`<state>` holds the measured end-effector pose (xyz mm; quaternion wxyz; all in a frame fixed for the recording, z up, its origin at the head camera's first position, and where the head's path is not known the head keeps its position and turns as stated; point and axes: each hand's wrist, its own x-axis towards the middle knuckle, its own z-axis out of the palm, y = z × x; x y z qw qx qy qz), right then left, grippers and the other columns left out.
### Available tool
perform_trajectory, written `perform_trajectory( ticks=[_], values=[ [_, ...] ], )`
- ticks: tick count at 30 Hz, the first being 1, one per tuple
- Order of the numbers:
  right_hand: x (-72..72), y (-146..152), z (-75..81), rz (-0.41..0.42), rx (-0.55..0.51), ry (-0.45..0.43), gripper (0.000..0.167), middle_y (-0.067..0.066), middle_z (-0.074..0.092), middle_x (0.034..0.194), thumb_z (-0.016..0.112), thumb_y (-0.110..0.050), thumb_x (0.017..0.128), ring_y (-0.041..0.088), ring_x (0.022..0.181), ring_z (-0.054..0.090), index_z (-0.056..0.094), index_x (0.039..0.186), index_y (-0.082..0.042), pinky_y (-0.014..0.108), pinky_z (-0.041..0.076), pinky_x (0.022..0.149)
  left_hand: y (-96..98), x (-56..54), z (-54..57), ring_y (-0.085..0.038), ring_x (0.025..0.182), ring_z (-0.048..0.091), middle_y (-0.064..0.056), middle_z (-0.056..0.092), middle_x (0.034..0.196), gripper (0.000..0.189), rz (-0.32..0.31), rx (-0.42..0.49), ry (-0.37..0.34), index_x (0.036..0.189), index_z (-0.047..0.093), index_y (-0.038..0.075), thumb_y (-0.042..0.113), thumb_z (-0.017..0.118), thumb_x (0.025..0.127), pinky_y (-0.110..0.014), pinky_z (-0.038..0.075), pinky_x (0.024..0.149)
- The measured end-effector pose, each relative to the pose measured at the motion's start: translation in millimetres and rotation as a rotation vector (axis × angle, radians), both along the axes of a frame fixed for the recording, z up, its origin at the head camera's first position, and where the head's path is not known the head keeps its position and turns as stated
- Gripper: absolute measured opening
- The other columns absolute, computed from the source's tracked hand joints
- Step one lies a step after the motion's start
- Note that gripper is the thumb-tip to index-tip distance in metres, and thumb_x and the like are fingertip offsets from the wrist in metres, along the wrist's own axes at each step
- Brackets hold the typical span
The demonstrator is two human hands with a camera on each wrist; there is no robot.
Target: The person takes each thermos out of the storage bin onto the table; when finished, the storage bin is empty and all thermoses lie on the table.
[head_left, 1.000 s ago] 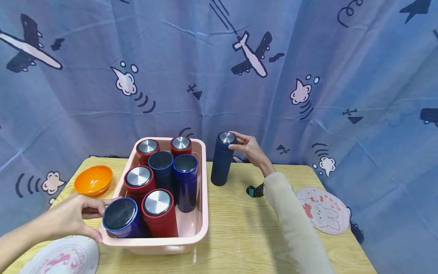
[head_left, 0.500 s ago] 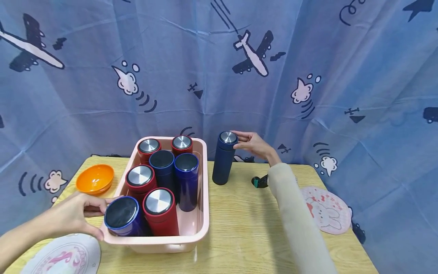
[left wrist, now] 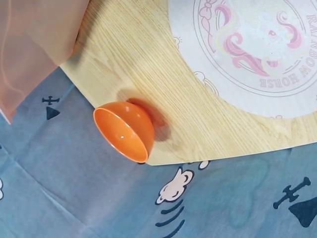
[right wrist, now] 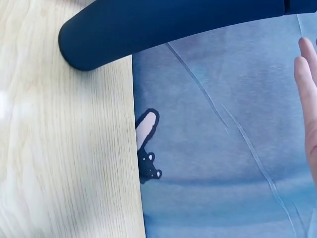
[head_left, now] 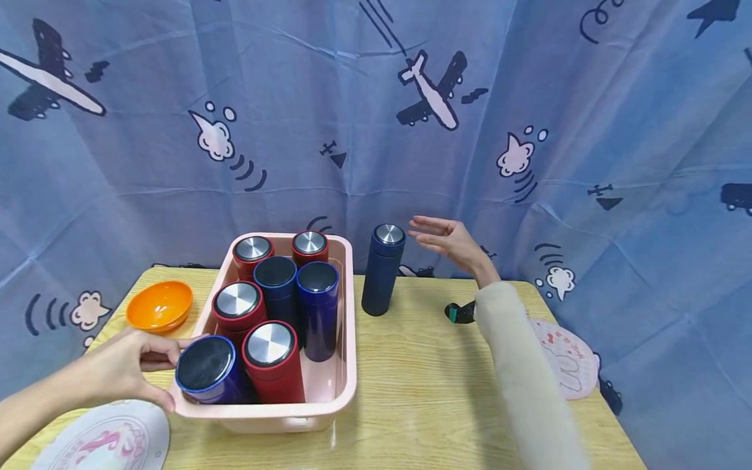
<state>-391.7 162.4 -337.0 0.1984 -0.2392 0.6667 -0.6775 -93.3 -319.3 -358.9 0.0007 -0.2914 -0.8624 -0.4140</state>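
Note:
My left hand (head_left: 120, 369) holds the near left corner of a pink plastic tub (head_left: 350, 313), thumb at the front rim and fingers along the left side. Several red and blue thermos bottles stand in the tub; a blue one (head_left: 207, 369) leans in the corner beside that hand. To the right of the tub, a dark blue thermos (head_left: 380, 281) with a silver-topped lid stands upright on the table. My right hand (head_left: 451, 245) is just right of its lid, fingers extended and apart from it. The right wrist view shows the thermos (right wrist: 163, 25) and some fingertips (right wrist: 307, 84).
An orange bowl (head_left: 160, 307) sits left of the tub. A round white mat (head_left: 111, 437) lies at the front left, a pink rabbit mat (head_left: 570, 365) at the right. A small black object (head_left: 461, 313) is beside the right sleeve. A blue curtain (head_left: 376, 130) hangs behind the table.
My right hand has let go of the dark blue thermos and drawn away to the right. The thermos stands where it was. My left hand keeps its hold on the tub.

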Motion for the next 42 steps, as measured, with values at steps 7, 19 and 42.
perform_trajectory(
  ticks=[7,19,42],
  values=[
    [11.8,6,5.5,-0.039,0.035,-0.008,0.051,0.022,0.044,0.142,0.059,-0.003,0.094,0.017,0.108,0.063,0.039,0.141,0.006,0.031,0.05,0.097,-0.4,0.7,-0.6,0.004,0.087,0.063,0.013,0.062,0.093,0.041,0.004,-0.008,0.009,0.082,0.061,0.014,0.008,0.092,0.056,-0.008,0.053,0.072],
    [48.6,10,8.1,-0.116,0.078,0.023,0.049,0.013,0.058,0.131,0.063,-0.012,0.093,0.017,0.103,0.066,0.047,0.136,0.005,0.036,0.05,0.097,-2.4,2.2,-1.8,0.004,0.088,0.063,0.013,0.064,0.091,0.042,0.008,-0.019,0.035,0.082,0.061,0.015,0.009,0.092,0.054,-0.005,0.052,0.072],
    [113.7,-8,-0.1,-0.01,-0.003,-0.068,0.045,0.011,0.062,0.126,0.057,-0.005,0.096,0.026,0.109,0.063,0.043,0.136,0.01,0.04,0.048,0.099,-1.3,-1.5,-0.8,0.005,0.091,0.062,0.012,0.066,0.096,0.042,-0.011,-0.002,0.019,0.083,0.061,0.014,0.006,0.091,0.055,-0.008,0.053,0.073]
  ],
)
